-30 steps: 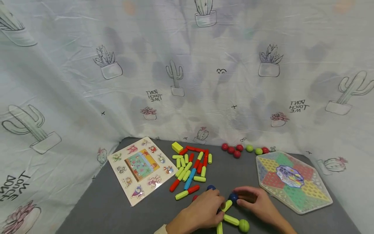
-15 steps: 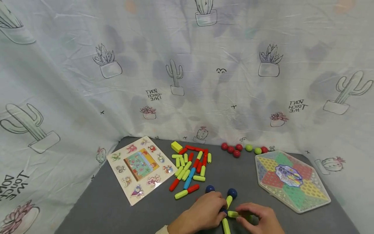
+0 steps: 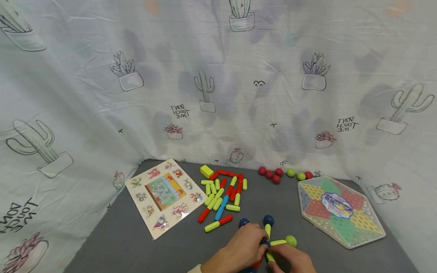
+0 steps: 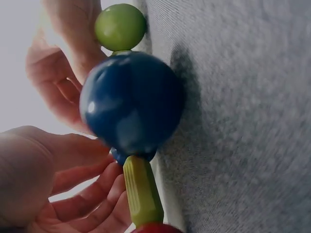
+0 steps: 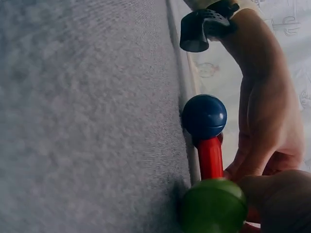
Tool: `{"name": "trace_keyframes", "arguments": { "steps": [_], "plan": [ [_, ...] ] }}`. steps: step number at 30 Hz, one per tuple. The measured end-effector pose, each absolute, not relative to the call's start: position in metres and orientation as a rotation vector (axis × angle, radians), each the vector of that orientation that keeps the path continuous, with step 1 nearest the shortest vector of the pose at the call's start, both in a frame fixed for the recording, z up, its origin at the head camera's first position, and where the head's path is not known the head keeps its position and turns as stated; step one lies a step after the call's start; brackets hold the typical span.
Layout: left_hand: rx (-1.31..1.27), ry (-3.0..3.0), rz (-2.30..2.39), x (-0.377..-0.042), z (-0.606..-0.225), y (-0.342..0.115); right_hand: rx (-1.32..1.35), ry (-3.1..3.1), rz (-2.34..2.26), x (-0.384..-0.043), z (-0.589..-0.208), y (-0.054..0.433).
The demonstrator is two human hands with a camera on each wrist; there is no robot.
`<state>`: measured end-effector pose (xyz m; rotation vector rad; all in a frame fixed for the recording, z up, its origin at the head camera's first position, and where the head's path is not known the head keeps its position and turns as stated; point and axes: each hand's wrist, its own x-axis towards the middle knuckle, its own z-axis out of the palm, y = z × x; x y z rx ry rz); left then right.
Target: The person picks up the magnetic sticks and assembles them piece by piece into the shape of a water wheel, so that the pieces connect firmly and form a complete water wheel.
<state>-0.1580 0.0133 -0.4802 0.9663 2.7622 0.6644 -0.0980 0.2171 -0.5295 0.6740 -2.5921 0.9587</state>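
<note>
My left hand (image 3: 239,246) pinches a dark blue hub ball (image 3: 265,243) joined to several sticks. One yellow-green stick (image 3: 268,230) runs from it to a far blue ball (image 3: 268,220). Another, lying to the right, ends in a green ball (image 3: 291,241). My right hand (image 3: 291,258) has its thumb and index finger about a near yellow-green stick (image 3: 270,257), mostly hidden by the fingers. Below the left fingers shows a red stick (image 3: 258,262), also seen as a red stick (image 5: 211,158) with a blue ball in the right wrist view. A separate-looking blue ball (image 3: 244,222) peeks out beyond the left hand.
Loose yellow-green, red and light blue sticks (image 3: 218,201) lie left of centre, beside a yellow block (image 3: 206,171). A wooden picture board (image 3: 136,204) is at the left, a hexagonal board game (image 3: 343,212) at the right. Red balls (image 3: 269,174) and green balls (image 3: 290,172) line the back.
The joined piece has turned counter-clockwise, its green ball swinging up and away. My right hand has moved from the far blue ball down to the near stick. The left hand stays at the hub.
</note>
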Motion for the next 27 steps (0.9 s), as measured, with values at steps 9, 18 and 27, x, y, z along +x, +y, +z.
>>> {"name": "trace_keyframes", "arguments": {
  "steps": [9,18,27],
  "plan": [
    [0.920,2.459,1.062,-0.153,-0.482,-0.003,0.566,-2.691,0.822,-0.106,-0.523,0.215],
    [0.930,1.990,1.606,-0.161,-0.492,-0.078,0.655,-2.915,0.889,-0.120,-0.507,0.219],
    [0.883,2.038,1.753,-0.185,-0.502,-0.157,0.834,-2.888,0.889,-0.133,-0.502,0.220]
  ]
}}
